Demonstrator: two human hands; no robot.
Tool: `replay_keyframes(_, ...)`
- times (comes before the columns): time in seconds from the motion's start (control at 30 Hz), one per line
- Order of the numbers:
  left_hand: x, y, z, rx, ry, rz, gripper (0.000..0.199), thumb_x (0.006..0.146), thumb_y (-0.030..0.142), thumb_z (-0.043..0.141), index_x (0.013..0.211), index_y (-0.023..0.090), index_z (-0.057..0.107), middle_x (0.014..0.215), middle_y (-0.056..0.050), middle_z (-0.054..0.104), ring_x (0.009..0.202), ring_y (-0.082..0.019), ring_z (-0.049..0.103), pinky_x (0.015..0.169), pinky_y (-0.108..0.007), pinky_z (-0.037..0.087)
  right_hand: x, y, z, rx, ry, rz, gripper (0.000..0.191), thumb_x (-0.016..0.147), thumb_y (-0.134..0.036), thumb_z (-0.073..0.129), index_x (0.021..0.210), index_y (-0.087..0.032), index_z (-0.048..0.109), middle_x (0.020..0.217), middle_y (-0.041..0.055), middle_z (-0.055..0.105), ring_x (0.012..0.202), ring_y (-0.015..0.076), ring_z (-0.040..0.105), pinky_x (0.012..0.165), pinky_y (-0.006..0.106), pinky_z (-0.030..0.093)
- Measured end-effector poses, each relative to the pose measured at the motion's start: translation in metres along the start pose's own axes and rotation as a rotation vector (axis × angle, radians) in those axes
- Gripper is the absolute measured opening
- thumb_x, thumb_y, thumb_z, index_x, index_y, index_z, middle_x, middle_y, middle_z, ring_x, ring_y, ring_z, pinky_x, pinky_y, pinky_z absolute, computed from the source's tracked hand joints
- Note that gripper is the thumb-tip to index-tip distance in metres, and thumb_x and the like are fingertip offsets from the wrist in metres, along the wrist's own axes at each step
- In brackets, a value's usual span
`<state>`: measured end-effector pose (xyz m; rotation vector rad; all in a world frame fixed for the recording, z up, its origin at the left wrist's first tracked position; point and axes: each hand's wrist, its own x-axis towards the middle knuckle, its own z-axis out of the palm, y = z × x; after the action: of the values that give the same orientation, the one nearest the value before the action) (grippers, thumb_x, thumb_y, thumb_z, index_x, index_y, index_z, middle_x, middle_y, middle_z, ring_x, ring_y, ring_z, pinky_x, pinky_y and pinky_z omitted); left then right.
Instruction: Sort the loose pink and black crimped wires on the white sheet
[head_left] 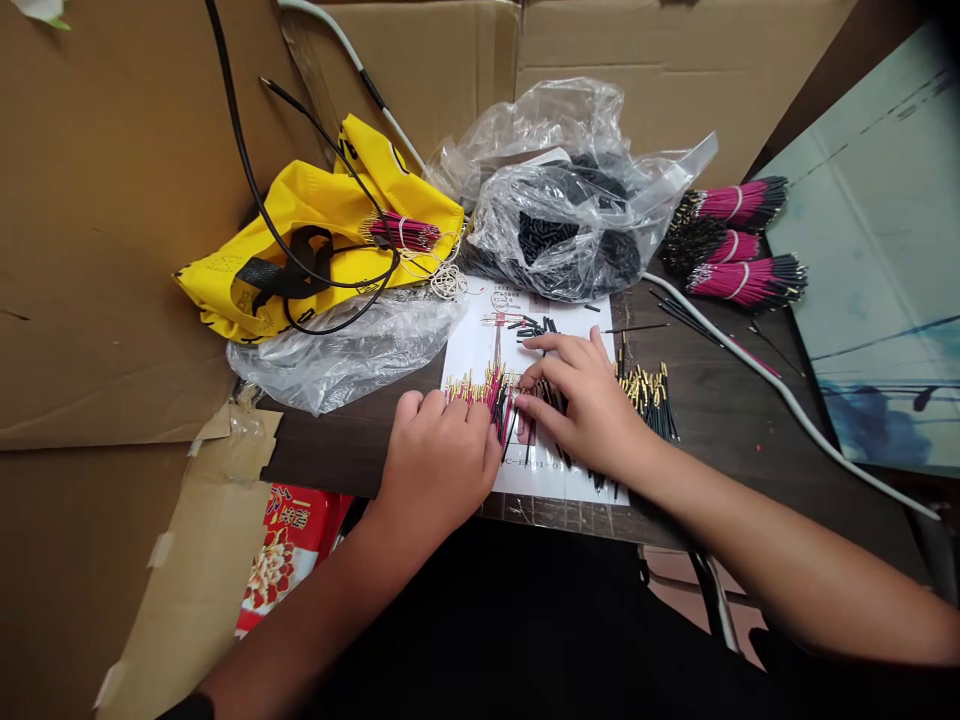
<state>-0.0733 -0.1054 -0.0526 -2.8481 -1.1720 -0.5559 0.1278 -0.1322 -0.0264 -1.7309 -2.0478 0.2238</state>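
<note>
My left hand point(442, 450) is closed over the near side of a row of pink and black wires with gold tips point(491, 385), on a white printed sheet point(469, 345). Its fingers curl down, and part of the bunch is hidden beneath them. My right hand point(574, 395) reaches in from the right, thumb and fingertips close together at the right end of the pink wires. Short black tube pieces point(536, 328) lie just beyond its fingers. Black wires with gold tips point(651, 395) are spread beside and under my right hand.
A yellow bag point(300, 200) with a tied pink bundle point(405, 232) sits back left. Clear plastic bags point(562, 230) of black pieces stand behind the sheet. Tied pink bundles point(746, 280) lie back right. A white cable point(795, 400) crosses the dark table point(727, 430).
</note>
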Motion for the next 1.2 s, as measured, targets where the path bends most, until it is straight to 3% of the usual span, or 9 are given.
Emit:
replay_keyframes(0.1,0.002,0.000,-0.002,0.017,-0.015,0.031,0.023,0.092,0.026,0.049,0.073,0.019,0.059,0.069,-0.008,0.063,0.072,-0.026,0.053,0.073,-0.046,0.033,0.003,0.011,-0.018,0.198,-0.012,0.080,0.011,0.093,-0.031,0.061,0.087,-0.022,0.064,0.131,0.0079,0.060,0.129,0.0279,0.052,0.118,0.063,0.021)
replay_keyframes(0.2,0.004,0.002,-0.003,0.036,-0.002,0.026,0.028,0.094,0.035,0.050,0.073,0.019,0.060,0.068,-0.009,0.063,0.070,-0.026,0.054,0.071,-0.045,0.033,0.003,0.031,-0.043,0.304,-0.057,0.128,0.017,0.093,-0.036,0.061,0.085,-0.021,0.065,0.133,0.0097,0.059,0.125,0.0285,0.056,0.110,0.057,0.037)
replay_keyframes(0.33,0.006,0.005,-0.002,0.077,-0.002,0.052,0.028,0.094,0.032,0.050,0.072,0.019,0.061,0.065,-0.009,0.062,0.068,-0.025,0.054,0.069,-0.043,0.032,0.001,0.055,-0.063,0.108,-0.102,0.101,0.020,0.092,-0.039,0.060,0.084,-0.022,0.066,0.128,0.0096,0.061,0.119,0.0305,0.058,0.103,0.056,0.043)
replay_keyframes(0.47,0.009,0.003,0.000,0.083,-0.026,0.076,0.027,0.092,0.022,0.048,0.069,0.018,0.061,0.062,-0.008,0.061,0.065,-0.025,0.055,0.067,-0.043,0.030,0.003,0.049,-0.053,-0.153,0.018,-0.035,0.021,0.092,-0.034,0.061,0.107,-0.022,0.067,0.130,0.0137,0.059,0.125,0.0341,0.052,0.106,0.058,0.041)
replay_keyframes(0.7,0.006,-0.010,-0.001,-0.093,0.004,0.044,0.029,0.094,0.025,0.048,0.066,0.020,0.056,0.061,-0.001,0.061,0.063,-0.020,0.054,0.072,-0.043,0.032,0.010,0.007,-0.022,-0.199,-0.112,-0.142,0.031,0.094,-0.035,0.059,0.119,-0.019,0.067,0.133,0.0154,0.058,0.122,0.0332,0.053,0.104,0.053,0.043)
replay_keyframes(0.93,-0.005,-0.010,-0.004,-0.283,0.110,0.049,0.032,0.093,0.023,0.052,0.061,0.019,0.050,0.058,0.002,0.055,0.061,-0.015,0.048,0.077,-0.040,0.035,0.010,0.001,-0.014,-0.211,-0.101,-0.196,0.036,0.096,-0.033,0.058,0.129,-0.019,0.062,0.136,0.0136,0.057,0.126,0.0311,0.051,0.115,0.056,0.031)
replay_keyframes(1.0,-0.007,-0.006,-0.006,-0.352,0.138,0.055,0.031,0.093,0.022,0.054,0.063,0.018,0.051,0.059,0.003,0.054,0.062,-0.014,0.048,0.079,-0.039,0.036,0.009,-0.001,-0.021,-0.201,-0.053,-0.240,0.044,0.097,-0.032,0.057,0.138,-0.019,0.055,0.130,0.0138,0.059,0.120,0.0290,0.054,0.110,0.050,0.037)
replay_keyframes(1.1,-0.008,0.003,-0.007,-0.438,0.157,0.082,0.029,0.092,0.020,0.055,0.063,0.017,0.051,0.059,0.004,0.052,0.062,-0.013,0.046,0.078,-0.038,0.037,0.003,-0.003,-0.032,-0.278,-0.035,-0.400,0.046,0.099,-0.023,0.053,0.145,-0.022,0.049,0.108,0.0094,0.066,0.096,0.0228,0.059,0.087,0.038,0.047)
replay_keyframes(1.2,-0.007,0.014,-0.008,-0.491,0.174,0.124,0.029,0.092,0.020,0.055,0.063,0.017,0.051,0.059,0.003,0.050,0.061,-0.012,0.044,0.076,-0.037,0.037,-0.006,-0.001,-0.040,-0.390,-0.090,-0.627,0.029,0.100,-0.016,0.050,0.124,-0.018,0.066,0.086,0.0047,0.066,0.078,0.0187,0.056,0.080,0.035,0.044)
